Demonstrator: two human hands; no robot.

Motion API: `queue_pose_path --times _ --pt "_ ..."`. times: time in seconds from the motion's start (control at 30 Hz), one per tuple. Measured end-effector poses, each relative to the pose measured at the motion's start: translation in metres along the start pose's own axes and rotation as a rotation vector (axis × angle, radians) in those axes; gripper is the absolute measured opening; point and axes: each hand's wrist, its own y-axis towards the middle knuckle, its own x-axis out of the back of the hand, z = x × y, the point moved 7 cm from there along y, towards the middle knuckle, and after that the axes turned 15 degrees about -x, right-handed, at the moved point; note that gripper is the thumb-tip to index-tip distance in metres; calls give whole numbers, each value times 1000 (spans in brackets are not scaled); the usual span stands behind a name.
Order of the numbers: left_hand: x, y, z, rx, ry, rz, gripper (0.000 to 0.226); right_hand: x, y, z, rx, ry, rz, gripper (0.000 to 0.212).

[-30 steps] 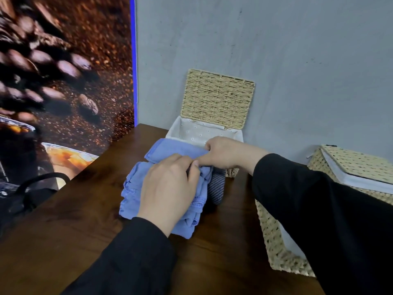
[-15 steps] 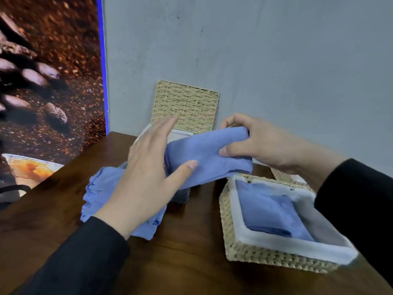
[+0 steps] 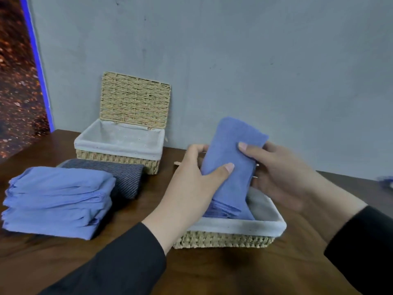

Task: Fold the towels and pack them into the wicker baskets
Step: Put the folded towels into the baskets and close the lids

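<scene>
Currently both hands grip one folded blue towel (image 3: 231, 165) above the near wicker basket (image 3: 225, 238). Left hand (image 3: 189, 188): thumb pressed on the towel's front face, fingers curled round its left edge and behind it. Right hand (image 3: 278, 177): thumb tip on the front face near the top right, fingers wrapped behind the right edge; fingertips hidden by the cloth. Towel is held tilted, top end leaning away from the person, bottom end reaching down into the basket.

Directly below the fingers, inside the basket, more folded blue cloth (image 3: 227, 211) lies against the left part of the white liner (image 3: 261, 209); bottom of the held towel overlaps it, contact can't be confirmed. Rt part of the liner floor shows bare. Basket sits on the dark wood table (image 3: 212, 271), touching both wrists' line of view; its far rim is hidden by the hands.

Left of the left hand, well apart: a stack of folded blue towels (image 3: 57, 201) on the table. Just behind the stack and touching it, a dark striped folded towel (image 3: 125, 177). Beyond that, up-left of the fingers, a second wicker basket (image 3: 119, 154) w/ white liner, lid (image 3: 136, 101) hinged open and standing upright against the grey wall (image 3: 255, 60). Black sleeves (image 3: 119, 267) cover both forearms. Far left edge: a brown poster (image 3: 17, 81) w/ blue border.
</scene>
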Motion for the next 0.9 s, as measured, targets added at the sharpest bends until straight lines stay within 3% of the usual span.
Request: queue_pose_path --times 0.1,0.3,0.4,0.5,0.57,0.63,0.67,0.77,0.9 --pt "12 -6 -1 -141 149 -34 21 27 5 3 39 -142 -153 26" --pt "36 -18 54 -242 400 98 36 57 42 -24 -125 -513 -303 24" --pt "39 -18 62 -241 397 87 39 58 52 -35 -143 -1012 -469 31" --pt "39 -16 64 -247 409 88 40 57 47 -27 19 -1218 -639 26" --pt "38 -15 66 -255 408 92 40 53 32 -10 294 -1205 -717 51" --pt "38 -14 67 -264 405 94 41 40 17 7 507 -1201 -606 53" --pt "38 -14 67 -267 408 94 41 31 16 5 486 -1247 -459 53" --pt "39 -14 68 -290 421 92 42 25 27 -33 130 -1542 -107 75" --pt "38 -13 68 -313 437 112 42 37 33 -62 -56 -1619 18 81"
